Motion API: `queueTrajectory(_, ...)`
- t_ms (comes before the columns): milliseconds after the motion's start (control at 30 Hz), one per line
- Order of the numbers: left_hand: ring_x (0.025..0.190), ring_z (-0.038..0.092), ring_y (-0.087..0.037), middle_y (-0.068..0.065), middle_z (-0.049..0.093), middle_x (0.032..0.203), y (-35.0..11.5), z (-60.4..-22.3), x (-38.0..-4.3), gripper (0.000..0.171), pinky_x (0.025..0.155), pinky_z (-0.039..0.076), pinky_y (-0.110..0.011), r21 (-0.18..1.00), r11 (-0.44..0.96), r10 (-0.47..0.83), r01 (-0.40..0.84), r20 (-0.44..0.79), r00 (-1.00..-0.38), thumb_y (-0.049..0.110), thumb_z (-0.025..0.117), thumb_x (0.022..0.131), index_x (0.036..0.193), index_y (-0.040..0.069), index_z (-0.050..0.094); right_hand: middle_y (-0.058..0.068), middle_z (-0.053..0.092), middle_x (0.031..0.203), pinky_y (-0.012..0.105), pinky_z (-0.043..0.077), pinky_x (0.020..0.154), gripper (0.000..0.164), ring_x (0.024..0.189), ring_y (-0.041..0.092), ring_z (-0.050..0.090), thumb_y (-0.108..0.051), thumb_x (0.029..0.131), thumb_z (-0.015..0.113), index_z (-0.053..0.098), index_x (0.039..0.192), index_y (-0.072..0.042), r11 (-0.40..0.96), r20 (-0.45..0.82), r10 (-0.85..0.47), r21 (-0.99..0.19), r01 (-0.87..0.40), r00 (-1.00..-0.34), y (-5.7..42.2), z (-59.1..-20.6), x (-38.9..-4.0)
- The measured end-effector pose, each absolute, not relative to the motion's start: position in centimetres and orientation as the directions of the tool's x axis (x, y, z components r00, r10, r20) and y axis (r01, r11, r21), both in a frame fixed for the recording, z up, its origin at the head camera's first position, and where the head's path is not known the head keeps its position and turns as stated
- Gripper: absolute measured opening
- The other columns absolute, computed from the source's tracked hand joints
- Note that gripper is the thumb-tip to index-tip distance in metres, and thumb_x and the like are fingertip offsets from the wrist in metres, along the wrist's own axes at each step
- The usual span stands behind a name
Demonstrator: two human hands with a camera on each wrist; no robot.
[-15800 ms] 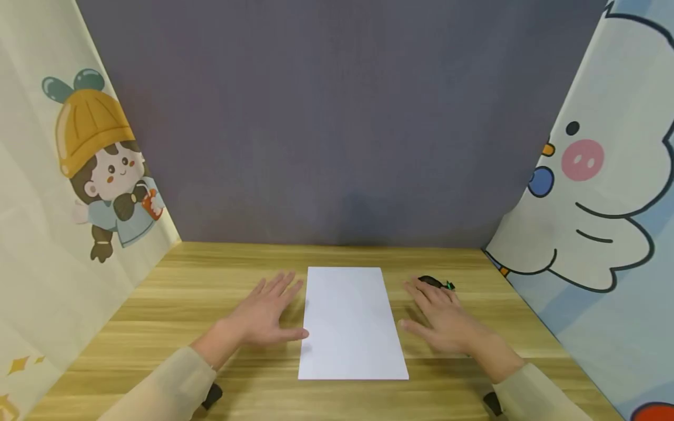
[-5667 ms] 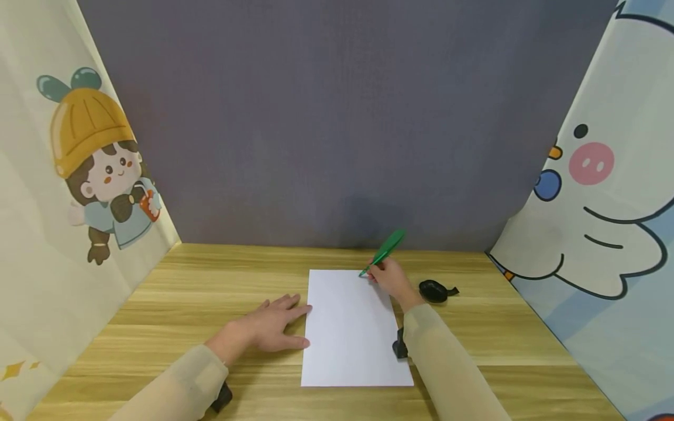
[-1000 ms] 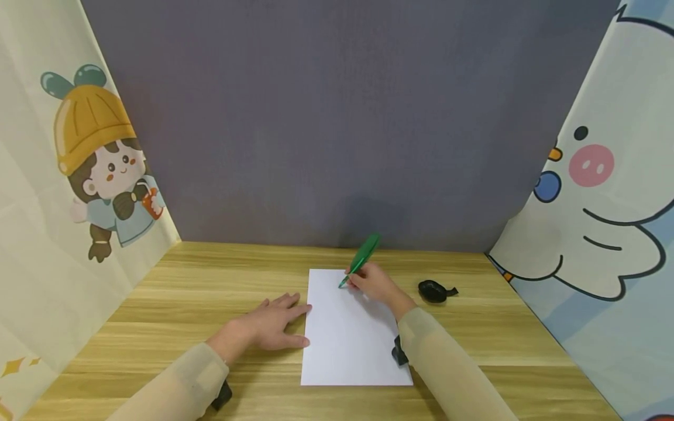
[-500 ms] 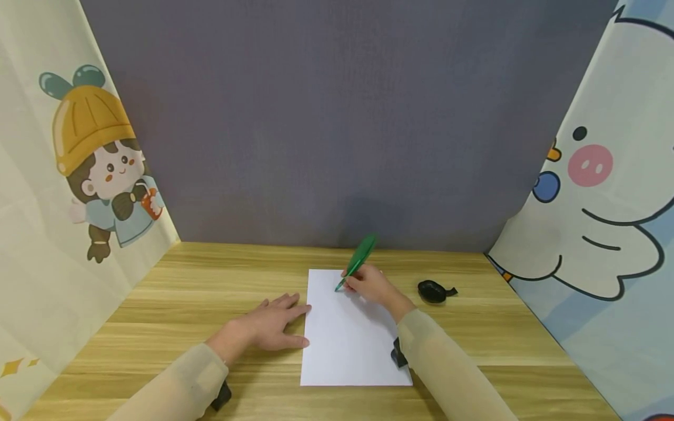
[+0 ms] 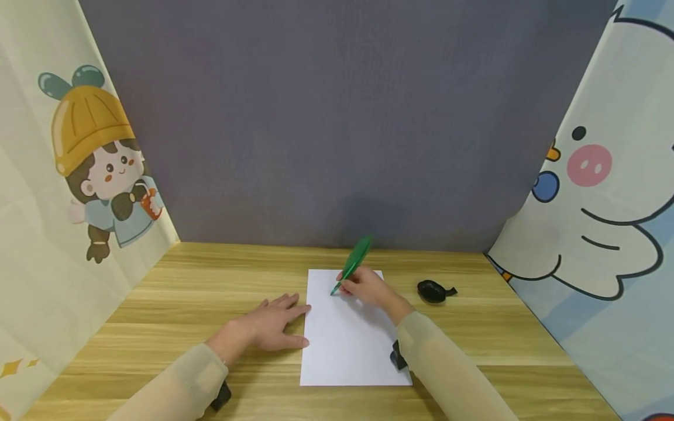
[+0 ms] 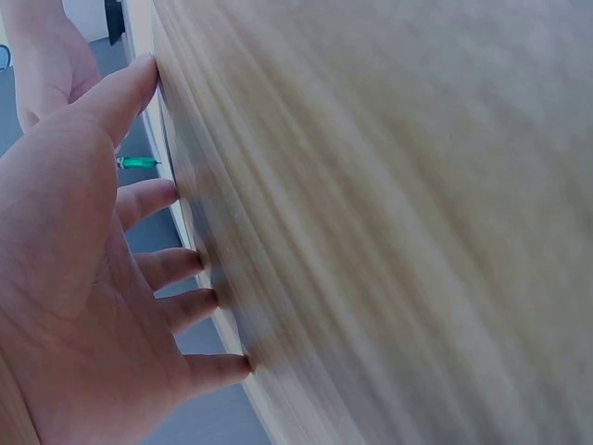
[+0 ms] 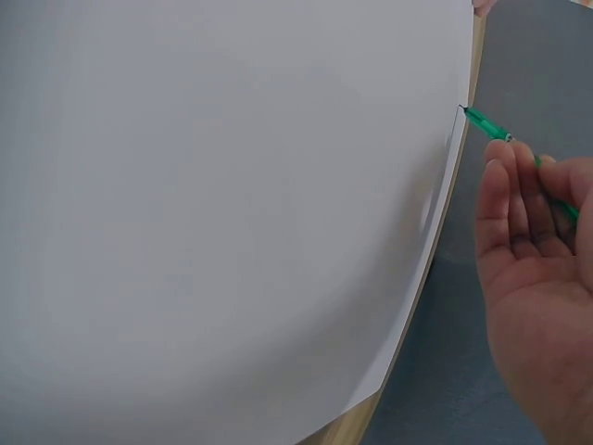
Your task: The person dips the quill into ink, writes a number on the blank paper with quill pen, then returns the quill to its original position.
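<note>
A white sheet of paper (image 5: 350, 351) lies in the middle of the table. My right hand (image 5: 368, 287) pinches a green feather-shaped pen (image 5: 357, 257) between thumb and fingers, its tip on the paper's upper part. In the right wrist view the pen (image 7: 488, 123) touches the sheet (image 7: 232, 204) near its far edge, where a thin dark line runs from the tip. Flat on the table, my left hand (image 5: 274, 326) spreads its fingers, with thumb and index fingertip at the sheet's left edge. The left wrist view shows the same hand (image 6: 93, 278) from its palm side.
To the right of the paper sits a black oval object (image 5: 433, 291) with a short tail. The wood-grain table (image 5: 495, 333) ends at a dark grey backdrop (image 5: 337, 128). Printed cloth panels with cartoon figures stand on both sides.
Over the last second my right hand and the pen have slid slightly left and down the sheet. The left hand stays put. Long before, both hands lay beside the paper without the pen.
</note>
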State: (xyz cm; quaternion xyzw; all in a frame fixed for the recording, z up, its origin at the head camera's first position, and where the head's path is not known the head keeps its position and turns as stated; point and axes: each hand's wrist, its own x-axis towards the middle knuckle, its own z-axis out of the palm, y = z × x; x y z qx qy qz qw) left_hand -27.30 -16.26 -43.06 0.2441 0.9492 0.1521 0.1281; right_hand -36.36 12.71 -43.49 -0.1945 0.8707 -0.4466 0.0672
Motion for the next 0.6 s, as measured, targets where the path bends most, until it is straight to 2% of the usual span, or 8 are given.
queueTrajectory(333,0.170,0.024,-0.041,-0.015,0.028,0.182,-16.23,-43.10,-27.29,0.084,0.134,0.020,-0.072,0.354,0.837,0.498,0.418,-0.174,-0.850,0.069,0.067,0.100,0.170,0.027,0.045,0.015,0.081,0.100,0.031,0.064,0.082,0.022,0.088,0.016,0.074,-0.009,0.111,0.062,0.076,0.121,0.005,0.480,0.098,-0.478,-0.803,-0.353,-0.873,12.52,-43.68,-36.05)
queueTrajectory(600,0.170,0.024,-0.041,-0.014,0.027,0.182,-16.24,-43.17,-27.29,0.085,0.135,0.020,-0.072,0.357,0.838,0.494,0.412,-0.176,-0.851,0.071,0.067,0.099,0.170,0.028,0.044,0.012,0.081,0.098,0.027,0.063,0.081,0.021,0.085,0.011,0.071,-0.010,0.111,0.062,0.077,0.120,0.003,0.473,0.093,-0.506,-0.801,-0.366,-0.858,12.19,-43.58,-35.50)
